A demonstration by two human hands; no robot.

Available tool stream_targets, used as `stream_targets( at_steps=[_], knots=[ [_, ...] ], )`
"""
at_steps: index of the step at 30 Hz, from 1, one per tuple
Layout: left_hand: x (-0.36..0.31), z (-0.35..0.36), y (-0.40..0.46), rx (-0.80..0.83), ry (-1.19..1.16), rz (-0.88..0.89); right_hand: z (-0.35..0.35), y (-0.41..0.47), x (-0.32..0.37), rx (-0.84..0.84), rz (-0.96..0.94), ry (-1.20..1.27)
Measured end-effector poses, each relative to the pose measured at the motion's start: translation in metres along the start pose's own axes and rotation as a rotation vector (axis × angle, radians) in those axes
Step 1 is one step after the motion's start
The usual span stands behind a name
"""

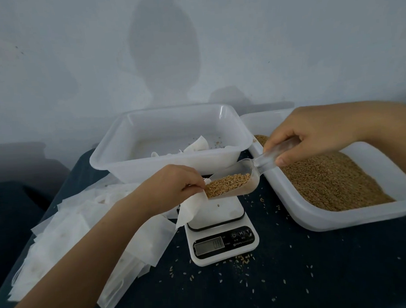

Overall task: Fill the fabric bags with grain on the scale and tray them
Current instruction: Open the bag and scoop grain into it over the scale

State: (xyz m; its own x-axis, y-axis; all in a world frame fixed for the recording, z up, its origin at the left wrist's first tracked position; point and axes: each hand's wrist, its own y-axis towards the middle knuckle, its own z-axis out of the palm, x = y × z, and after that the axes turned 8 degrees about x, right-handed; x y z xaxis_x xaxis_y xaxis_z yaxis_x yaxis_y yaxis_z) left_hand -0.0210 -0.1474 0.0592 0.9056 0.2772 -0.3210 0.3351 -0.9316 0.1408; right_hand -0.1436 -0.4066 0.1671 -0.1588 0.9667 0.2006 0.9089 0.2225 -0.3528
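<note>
Left hand (173, 187) pinched fabric bag (190, 208) mouth over scale (220, 234) | right hand (313, 135) gripped scoop (236, 182) handle | we judged bag limp, light; hold its rim.

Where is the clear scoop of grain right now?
In the head view, the scoop sits mid-frame above the scale, its handle gripped by the right hand, its mouth at the fabric bag that the left hand pinches.
</note>
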Motion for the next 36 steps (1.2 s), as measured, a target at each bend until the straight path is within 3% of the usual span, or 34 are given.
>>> stream_targets(
  at_steps=[36],
  knots=[
    [0.001, 0.001, -0.002, -0.073, -0.002, 0.031, -0.021, 0.001, 0.014, 0.056, 0.059, -0.089]
  ],
)
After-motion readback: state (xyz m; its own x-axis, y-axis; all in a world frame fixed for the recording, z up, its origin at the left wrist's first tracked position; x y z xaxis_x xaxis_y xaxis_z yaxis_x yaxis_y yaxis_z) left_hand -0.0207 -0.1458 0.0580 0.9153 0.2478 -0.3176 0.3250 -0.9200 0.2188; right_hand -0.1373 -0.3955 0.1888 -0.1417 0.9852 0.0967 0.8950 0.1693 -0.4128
